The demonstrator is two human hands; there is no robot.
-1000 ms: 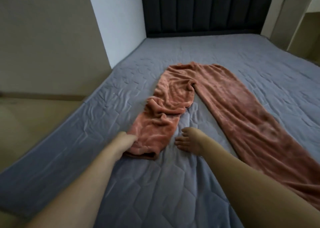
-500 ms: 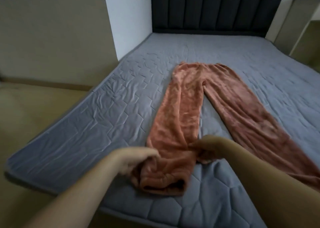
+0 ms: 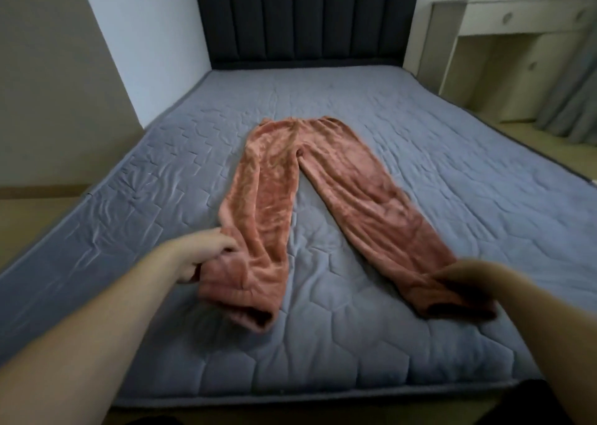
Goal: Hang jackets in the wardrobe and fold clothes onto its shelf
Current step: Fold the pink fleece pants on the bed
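left trouser leg (image 3: 258, 217) pulled straight; right hand (image 3: 465, 276) moved across, now pinching right leg hem (image 3: 452, 298)

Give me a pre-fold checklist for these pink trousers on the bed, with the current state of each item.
1. Trousers spread out on the mattress: ok, the waistband lies toward the headboard, the legs point toward the person.
2. Left hand grips the left leg near its cuff: ok.
3. Right hand grips the right leg near its cuff: ok, though motion blur softens the fingers.
4. Legs untwisted: ok, both run straight, spread in a V.
5. Fabric smooth: not ok, the left cuff end is bunched.
6. Wardrobe shelf ready: cannot tell, it is not in view.
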